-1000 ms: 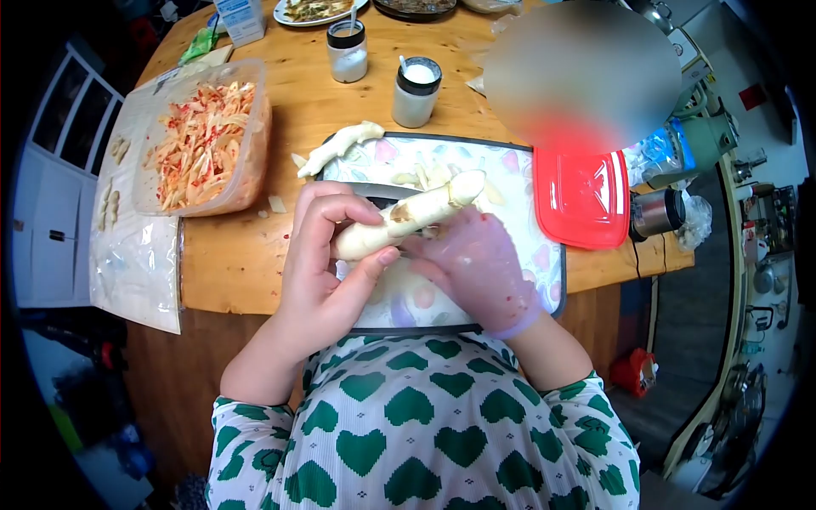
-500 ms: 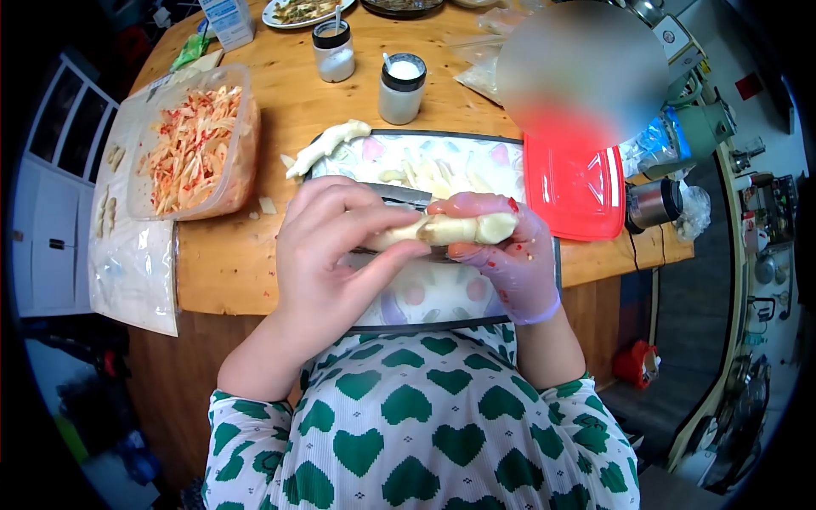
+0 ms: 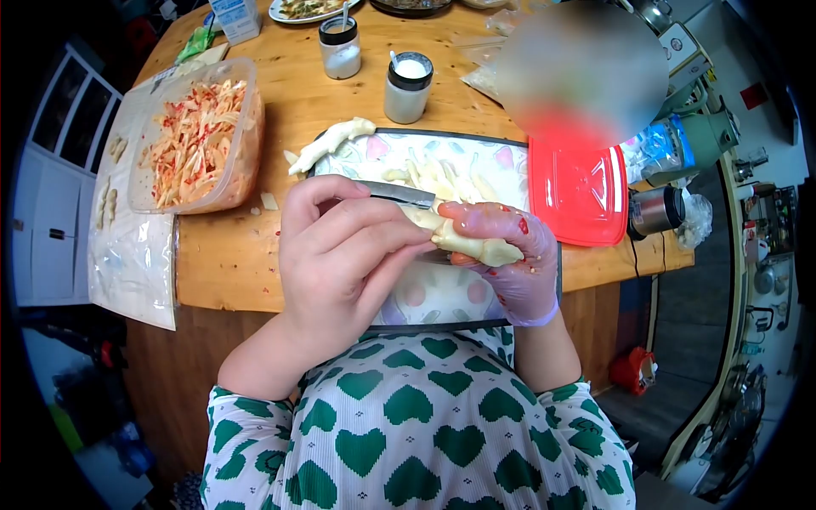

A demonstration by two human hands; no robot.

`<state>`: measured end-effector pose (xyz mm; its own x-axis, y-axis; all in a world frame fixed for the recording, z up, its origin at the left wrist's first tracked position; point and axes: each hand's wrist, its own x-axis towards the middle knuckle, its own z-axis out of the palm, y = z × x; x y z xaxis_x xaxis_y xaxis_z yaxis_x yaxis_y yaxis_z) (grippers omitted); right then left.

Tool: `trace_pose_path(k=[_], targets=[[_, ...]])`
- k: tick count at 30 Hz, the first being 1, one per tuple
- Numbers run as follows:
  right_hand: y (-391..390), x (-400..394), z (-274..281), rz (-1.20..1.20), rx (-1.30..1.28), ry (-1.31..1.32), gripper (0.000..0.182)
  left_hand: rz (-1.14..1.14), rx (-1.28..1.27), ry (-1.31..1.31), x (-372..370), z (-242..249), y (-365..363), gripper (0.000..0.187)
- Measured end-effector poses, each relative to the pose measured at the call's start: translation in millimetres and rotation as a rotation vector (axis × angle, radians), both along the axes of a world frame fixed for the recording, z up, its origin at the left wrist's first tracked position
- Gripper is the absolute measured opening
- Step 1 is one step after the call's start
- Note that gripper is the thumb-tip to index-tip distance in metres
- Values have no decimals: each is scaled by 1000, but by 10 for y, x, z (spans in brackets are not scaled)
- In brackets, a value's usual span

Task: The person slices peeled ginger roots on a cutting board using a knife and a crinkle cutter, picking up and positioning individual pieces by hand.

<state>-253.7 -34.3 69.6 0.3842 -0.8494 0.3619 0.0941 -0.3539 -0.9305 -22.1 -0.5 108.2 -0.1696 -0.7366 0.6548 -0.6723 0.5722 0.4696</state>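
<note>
Pale root [image 3: 478, 247] hides partly behind the left hand [image 3: 342, 248].

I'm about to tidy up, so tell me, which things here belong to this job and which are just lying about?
Seem to belong:
Pale root, gripped by the gloved right hand, left hand's fingers against it
Pale slices
Knife
Patterned board
Probably the tub of red-flecked shreds

Seem just lying about:
Carton
Plate of food
Metal flask
</note>
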Motion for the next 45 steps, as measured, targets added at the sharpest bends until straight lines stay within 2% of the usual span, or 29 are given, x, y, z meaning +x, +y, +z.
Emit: trace_pose_path(k=[5, 11, 17, 19, 23, 32, 37, 40, 43, 45], targets=[[10, 16, -30, -13, -68, 9, 31, 22, 15, -10, -53, -46, 24, 17], [23, 45, -27, -16, -94, -43, 32, 14, -6, -18, -56, -80, 41, 18], [120, 100, -34, -34, 45, -140, 35, 45, -32, 18, -78, -71, 46, 27], [99, 122, -50, -34, 9, -152, 35, 44, -29, 32, -47, -86, 37, 28], [93, 180, -125, -53, -29, -205, 37, 20, -38, 58, 3, -100, 34, 22], [51, 181, -117, -103, -147, -97, 39, 69, 23, 56, -62, -113, 36, 13], [72, 224, -119, -137, -24, -120, 40, 55, -16, -3, -94, -172, 55, 11], [63, 187, -117, -123, 47, -83, 41, -43, -39, 63, -19, -124, 82, 14], [19, 140, -80, -47, -11, -30, 42, -146, 130, 404, 10, -91, 9, 20], [19, 118, -46, 12, -50, -7, 42, -243, 267, 463, 92, -56, -60, 22]])
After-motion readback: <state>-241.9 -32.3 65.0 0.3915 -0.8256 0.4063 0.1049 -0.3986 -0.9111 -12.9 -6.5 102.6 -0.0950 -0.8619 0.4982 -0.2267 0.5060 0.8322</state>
